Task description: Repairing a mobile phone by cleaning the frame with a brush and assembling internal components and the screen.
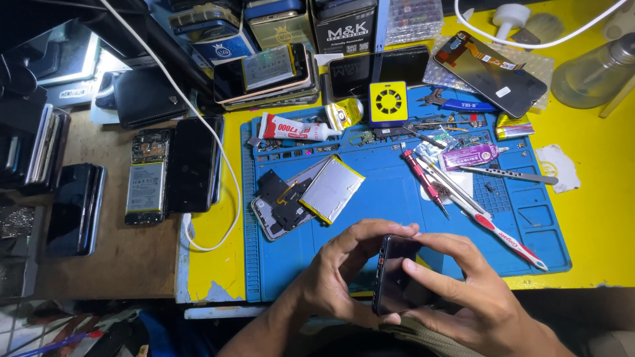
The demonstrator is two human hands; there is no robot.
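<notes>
1. Both hands are up off the blue mat (397, 198) at the near edge of the table, sharing one dark phone (399, 274) — it hangs in the air just past that edge.
2. Left hand (340, 271) curls round the phone's left side, fingertips pressed on the top corner; right hand (473, 291) pinches the other side, thumb laid across the dark face.
3. Long axis runs away from the person, nearly upright in view, top end toward the mat, face tilted right.
4. It looks thin, stiff, glossy — probably slippery and easily cracked, so the edges seem the safest hold.
5. On the mat's near left: an opened phone body (281, 201) with a silver battery (332, 190) leaning on it.
6. Toward the right, a red screwdriver (424, 178) and a toothbrush (506, 235) lie slantwise.
</notes>
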